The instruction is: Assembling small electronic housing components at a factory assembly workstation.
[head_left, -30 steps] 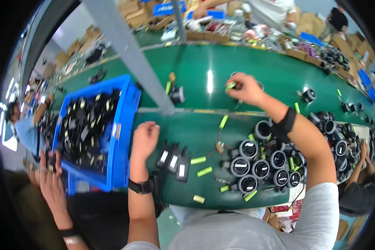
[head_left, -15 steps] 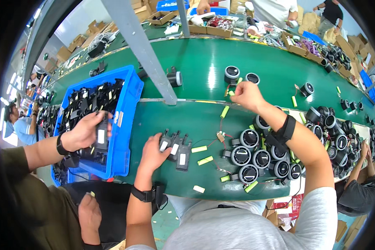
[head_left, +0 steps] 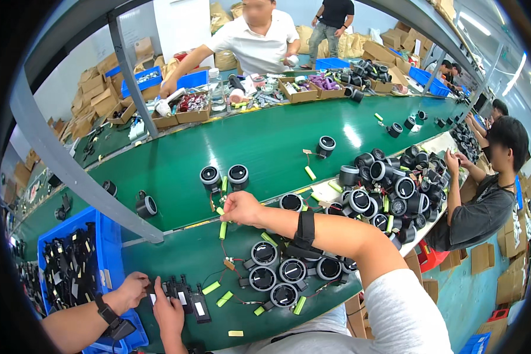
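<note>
At the lower left, my left hand (head_left: 169, 312) curls around the near end of a row of black plastic casings (head_left: 183, 295) with white labels. Its fingertips are partly hidden by the casings. My right hand (head_left: 242, 207) reaches over the bench's far edge, fingers pinched on a small green battery cell (head_left: 220, 210). Wires run from that spot, and two round black-and-grey fan heads (head_left: 238, 174) stand just beyond. On the bench, several more fan heads (head_left: 292, 270) lie under my right forearm, wired to green cells (head_left: 224, 298).
A co-worker's hand (head_left: 133, 290) is beside my left hand, near a blue crate (head_left: 109, 248) of black parts. A grey metal post (head_left: 88, 159) slants down at the left. Piled fan heads (head_left: 404, 187) lie at the right. The green conveyor (head_left: 277, 138) runs beyond the bench.
My view has swung to the right. The co-worker's hand, with a casing, has come from the crate to beside my left hand. My right hand stays near the same two fan heads.
</note>
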A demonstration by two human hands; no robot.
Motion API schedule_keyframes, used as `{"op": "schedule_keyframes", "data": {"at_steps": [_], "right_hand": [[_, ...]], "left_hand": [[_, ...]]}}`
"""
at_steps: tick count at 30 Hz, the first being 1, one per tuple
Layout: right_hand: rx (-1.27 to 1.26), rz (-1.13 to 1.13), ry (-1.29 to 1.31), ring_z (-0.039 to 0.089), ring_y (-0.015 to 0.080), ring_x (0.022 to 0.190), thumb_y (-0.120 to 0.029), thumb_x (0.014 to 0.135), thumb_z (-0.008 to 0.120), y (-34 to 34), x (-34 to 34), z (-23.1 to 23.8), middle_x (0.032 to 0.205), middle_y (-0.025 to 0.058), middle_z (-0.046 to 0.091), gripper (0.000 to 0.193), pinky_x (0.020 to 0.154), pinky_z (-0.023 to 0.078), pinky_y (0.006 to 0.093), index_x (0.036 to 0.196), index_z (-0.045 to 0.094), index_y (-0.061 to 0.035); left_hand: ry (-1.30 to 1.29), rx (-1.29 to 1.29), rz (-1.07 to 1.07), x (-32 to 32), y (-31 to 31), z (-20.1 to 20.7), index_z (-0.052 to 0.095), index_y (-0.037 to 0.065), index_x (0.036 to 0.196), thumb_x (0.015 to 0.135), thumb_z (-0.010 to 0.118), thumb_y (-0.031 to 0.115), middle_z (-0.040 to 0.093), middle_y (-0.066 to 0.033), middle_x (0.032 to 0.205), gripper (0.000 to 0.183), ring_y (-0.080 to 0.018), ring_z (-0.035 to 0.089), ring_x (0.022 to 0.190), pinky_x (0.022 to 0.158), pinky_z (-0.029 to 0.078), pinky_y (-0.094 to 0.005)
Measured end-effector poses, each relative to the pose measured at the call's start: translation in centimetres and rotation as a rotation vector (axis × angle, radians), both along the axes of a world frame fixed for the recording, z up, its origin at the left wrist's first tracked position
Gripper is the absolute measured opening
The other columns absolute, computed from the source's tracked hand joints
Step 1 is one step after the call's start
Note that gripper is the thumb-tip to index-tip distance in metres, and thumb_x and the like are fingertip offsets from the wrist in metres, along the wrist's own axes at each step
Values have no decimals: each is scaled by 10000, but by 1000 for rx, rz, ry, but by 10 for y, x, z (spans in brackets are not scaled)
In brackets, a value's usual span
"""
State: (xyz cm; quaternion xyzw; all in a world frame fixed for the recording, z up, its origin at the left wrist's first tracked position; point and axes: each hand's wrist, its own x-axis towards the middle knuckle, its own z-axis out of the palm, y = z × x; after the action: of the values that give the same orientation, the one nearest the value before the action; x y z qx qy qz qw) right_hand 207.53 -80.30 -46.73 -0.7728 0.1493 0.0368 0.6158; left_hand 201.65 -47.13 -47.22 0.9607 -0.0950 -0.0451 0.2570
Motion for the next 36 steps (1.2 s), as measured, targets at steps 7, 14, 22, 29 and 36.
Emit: {"op": "schedule_keyframes", "data": {"at_steps": [7, 14, 22, 29, 36], "right_hand": [[170, 55, 42, 546, 118, 527, -83, 696, 750, 19, 14, -3, 677, 46, 582, 231, 448, 444, 247, 786, 542, -37], [231, -58, -142, 538, 91, 575, -68, 684, 772, 37, 11, 7, 691, 43, 594, 223, 505, 442, 235, 781, 582, -3], [-3, 15, -289, 504, 55, 581, -50, 663, 770, 63, 9, -8, 691, 23, 582, 188, 541, 436, 222, 778, 636, 14], [-427, 373, -604, 611, 244, 847, 50, 718, 559, 35, 25, 21, 935, 108, 639, 225, 753, 471, 337, 921, 621, -22], [-442, 700, -662, 560, 343, 832, -47, 637, 692, 34, 75, -16, 834, 140, 535, 380, 671, 433, 404, 876, 398, -77]], "left_hand": [[-90, -476, -46, -23, -16, 34, 449, 21, 1230, 921, 443, 208, 548, -38, 711, 362, -118, 517, 618, 558, 405, -250], [548, -1607, 286, 86, -133, -1, 437, 92, 1168, 975, 295, 417, 555, -77, 738, 404, -171, 531, 627, 579, 450, -320], [615, -1708, 458, 107, -167, -26, 475, 98, 1136, 979, 313, 380, 562, -88, 951, 361, -204, 558, 856, 762, 470, -370], [657, -1550, 240, 118, -136, -18, 458, 91, 1076, 937, 433, 254, 557, -87, 830, 216, -215, 544, 719, 616, 464, -354], [722, -1587, 48, 117, -127, -1, 466, 45, 1034, 916, 414, 199, 537, -86, 734, 201, -182, 506, 638, 559, 437, -317]]}}
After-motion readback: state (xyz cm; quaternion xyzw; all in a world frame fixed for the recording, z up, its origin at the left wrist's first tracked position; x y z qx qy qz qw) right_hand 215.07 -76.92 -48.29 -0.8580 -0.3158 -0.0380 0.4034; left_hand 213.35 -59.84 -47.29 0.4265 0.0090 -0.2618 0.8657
